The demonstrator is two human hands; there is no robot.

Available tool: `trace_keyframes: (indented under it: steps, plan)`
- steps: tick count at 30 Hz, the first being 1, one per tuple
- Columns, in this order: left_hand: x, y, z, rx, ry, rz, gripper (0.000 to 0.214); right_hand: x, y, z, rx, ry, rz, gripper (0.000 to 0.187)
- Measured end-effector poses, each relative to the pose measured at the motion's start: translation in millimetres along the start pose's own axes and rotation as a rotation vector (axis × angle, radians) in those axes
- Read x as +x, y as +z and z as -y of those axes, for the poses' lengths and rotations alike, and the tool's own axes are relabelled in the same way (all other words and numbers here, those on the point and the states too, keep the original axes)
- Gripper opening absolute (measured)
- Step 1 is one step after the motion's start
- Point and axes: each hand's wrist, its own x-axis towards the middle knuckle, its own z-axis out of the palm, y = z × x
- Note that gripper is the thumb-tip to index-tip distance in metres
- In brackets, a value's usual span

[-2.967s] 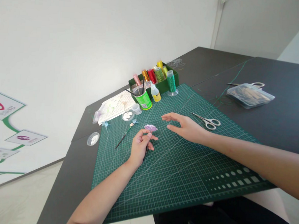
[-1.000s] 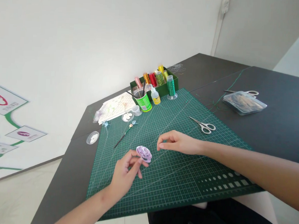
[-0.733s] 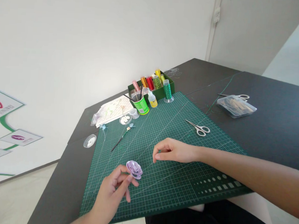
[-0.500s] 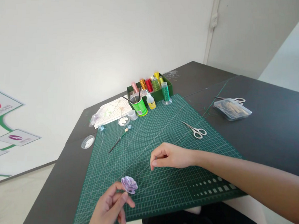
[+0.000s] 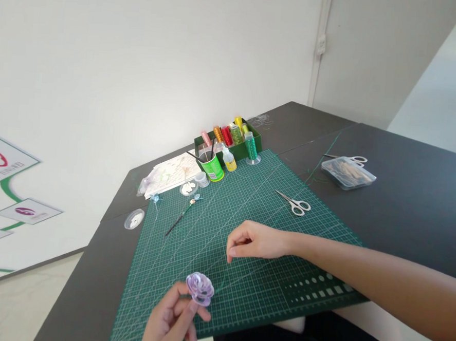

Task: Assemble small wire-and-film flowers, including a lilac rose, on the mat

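Near the front edge of the green cutting mat, my left hand pinches a pale purple layered flower between thumb and fingers. A short green thread-like strand shows beside the flower, on its right. My right hand hovers over the middle of the mat, up and to the right of the flower. Its fingers are curled with the tips pressed together, and whatever they may hold is too fine to make out. White-handled scissors lie on the mat beyond my right hand. A thin dark stick lies further left.
Spools of thread stand in a green box at the back. Before it are a green can with tools, a glue bottle and small tubs. A clear plastic case and more scissors lie right.
The flower in my left hand has turned, its open face now showing more, and it has shifted slightly right. My right hand keeps its pose. The whole view has shifted a little.
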Motion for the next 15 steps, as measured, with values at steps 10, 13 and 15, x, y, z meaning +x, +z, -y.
trace_keyframes:
  steps: [10, 13, 15]
  plan:
    - [90.6, 12.1, -44.7, 0.063, 0.171, 0.189, 0.043, 5.4, -9.5, -7.7, -0.149, 0.053, -0.285, 0.026]
    - [108.5, 19.7, -44.1, 0.037, 0.185, 0.187, 0.043, 8.6, -12.6, -14.5, -0.035, 0.060, -0.343, 0.027]
    - [118.0, 24.6, -43.9, 0.006, 0.197, 0.183, 0.044, 10.3, -13.4, -18.5, 0.074, 0.064, -0.329, 0.028]
